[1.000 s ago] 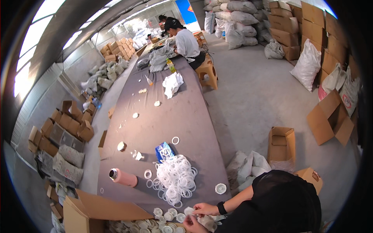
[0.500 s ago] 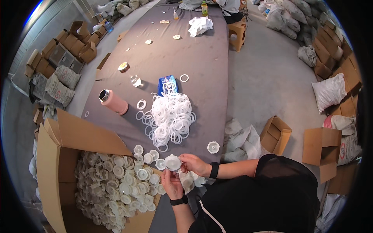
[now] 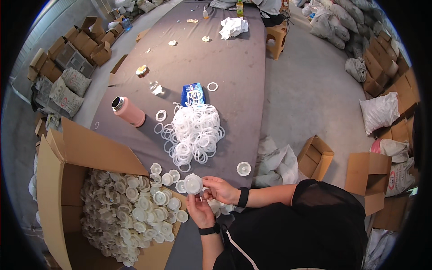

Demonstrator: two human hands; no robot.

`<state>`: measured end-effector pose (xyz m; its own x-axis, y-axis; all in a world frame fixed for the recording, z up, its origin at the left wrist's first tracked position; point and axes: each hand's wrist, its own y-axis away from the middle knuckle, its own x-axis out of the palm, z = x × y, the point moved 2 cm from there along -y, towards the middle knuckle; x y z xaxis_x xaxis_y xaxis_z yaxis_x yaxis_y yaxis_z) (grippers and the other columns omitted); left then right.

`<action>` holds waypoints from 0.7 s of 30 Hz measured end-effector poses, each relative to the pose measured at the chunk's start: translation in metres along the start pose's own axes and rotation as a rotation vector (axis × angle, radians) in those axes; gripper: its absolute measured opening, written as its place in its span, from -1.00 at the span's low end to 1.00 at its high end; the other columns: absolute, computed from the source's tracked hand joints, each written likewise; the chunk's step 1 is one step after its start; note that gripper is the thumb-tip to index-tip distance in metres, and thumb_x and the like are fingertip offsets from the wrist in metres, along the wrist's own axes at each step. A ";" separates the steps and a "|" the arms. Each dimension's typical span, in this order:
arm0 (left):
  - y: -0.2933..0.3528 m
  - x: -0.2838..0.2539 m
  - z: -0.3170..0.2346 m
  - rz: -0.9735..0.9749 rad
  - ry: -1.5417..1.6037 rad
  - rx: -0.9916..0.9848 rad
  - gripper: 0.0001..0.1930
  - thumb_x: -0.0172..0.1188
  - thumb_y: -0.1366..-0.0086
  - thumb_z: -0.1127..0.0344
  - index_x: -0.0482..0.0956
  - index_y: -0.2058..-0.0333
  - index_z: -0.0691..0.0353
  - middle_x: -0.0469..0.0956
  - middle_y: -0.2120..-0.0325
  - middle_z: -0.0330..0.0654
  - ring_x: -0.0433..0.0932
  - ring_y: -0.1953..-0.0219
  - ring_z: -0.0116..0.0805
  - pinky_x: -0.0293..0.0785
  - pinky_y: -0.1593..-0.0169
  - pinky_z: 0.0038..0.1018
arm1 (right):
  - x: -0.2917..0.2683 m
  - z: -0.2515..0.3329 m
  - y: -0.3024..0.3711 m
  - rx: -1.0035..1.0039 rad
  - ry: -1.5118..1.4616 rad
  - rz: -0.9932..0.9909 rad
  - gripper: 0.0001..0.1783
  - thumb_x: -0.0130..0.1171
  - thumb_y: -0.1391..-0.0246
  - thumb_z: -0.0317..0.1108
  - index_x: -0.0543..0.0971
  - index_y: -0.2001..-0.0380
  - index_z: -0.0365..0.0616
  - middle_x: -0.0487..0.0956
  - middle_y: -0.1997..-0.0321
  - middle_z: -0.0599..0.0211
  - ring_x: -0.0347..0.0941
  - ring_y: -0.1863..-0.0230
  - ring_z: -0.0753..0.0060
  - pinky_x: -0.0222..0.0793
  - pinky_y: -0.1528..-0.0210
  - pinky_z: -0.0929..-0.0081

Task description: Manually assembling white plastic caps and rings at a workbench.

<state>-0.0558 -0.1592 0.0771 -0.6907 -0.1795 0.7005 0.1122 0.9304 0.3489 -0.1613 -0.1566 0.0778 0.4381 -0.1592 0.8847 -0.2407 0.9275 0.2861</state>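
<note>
Between my two hands is a round translucent white plastic cap (image 3: 193,184). My right hand (image 3: 219,189) pinches its right edge, and my left hand (image 3: 200,211) grips it from below with the fingertips. Several like caps lie just left of it on the table, and one more cap (image 3: 244,168) sits apart to the right. Beyond my hands a heap of white plastic rings (image 3: 194,130) is piled on the cloth. On my left an open cardboard box (image 3: 96,146) lies tipped, with a mass of white caps (image 3: 130,216) spilling toward me. Part of another cap pile is hidden behind my hands.
A blue packet (image 3: 192,93) touches the ring heap's far side. Left of it stand an open pink flask (image 3: 129,112) and a clear cup (image 3: 155,87). A white cloth (image 3: 233,28) lies farther along the table (image 3: 229,63). Boxes and sacks line the floor both sides.
The whole view has shifted slightly. My hands still hold the cap, now turned a little, with my right fingers moved closer to my left fingertips beneath it.
</note>
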 end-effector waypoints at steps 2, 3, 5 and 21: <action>-0.001 0.001 0.000 -0.023 0.021 0.002 -0.81 0.01 -0.16 0.30 0.38 0.27 0.24 0.39 0.43 -0.26 0.33 0.42 -0.48 0.27 0.38 -0.56 | -0.002 0.000 0.000 -0.017 0.021 -0.021 -0.82 -0.09 -0.09 -0.22 0.36 0.30 -0.05 0.42 0.45 0.52 0.33 0.56 0.69 0.21 0.52 0.73; 0.000 0.003 -0.001 -0.057 0.032 0.011 -0.86 0.01 -0.16 0.33 0.38 0.32 0.23 0.41 0.43 -0.24 0.36 0.41 -0.46 0.30 0.35 -0.55 | -0.003 0.000 0.000 -0.016 0.021 -0.022 -0.82 -0.09 -0.09 -0.22 0.36 0.30 -0.05 0.42 0.45 0.52 0.33 0.56 0.69 0.21 0.52 0.73; 0.001 0.005 -0.002 -0.091 0.040 0.021 -0.92 0.02 -0.15 0.36 0.37 0.38 0.21 0.43 0.42 -0.21 0.39 0.40 -0.43 0.32 0.31 -0.53 | -0.002 0.000 0.001 -0.027 0.018 -0.003 -0.83 -0.08 -0.08 -0.24 0.36 0.32 -0.07 0.41 0.49 0.52 0.32 0.58 0.73 0.18 0.55 0.76; 0.011 0.030 -0.014 -0.069 -0.060 0.154 -0.80 0.00 -0.13 0.29 0.34 0.28 0.25 0.41 0.37 -0.20 0.42 0.28 -0.40 0.38 0.22 -0.50 | 0.015 0.005 0.013 -0.114 0.153 -0.044 -0.73 -0.11 -0.07 -0.17 0.44 0.55 -0.09 0.34 0.66 0.58 0.11 0.74 0.80 -0.03 0.74 0.80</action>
<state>-0.0651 -0.1588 0.1103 -0.7351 -0.2294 0.6380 -0.0445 0.9553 0.2922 -0.1623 -0.1486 0.0961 0.5745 -0.1553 0.8036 -0.1226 0.9544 0.2721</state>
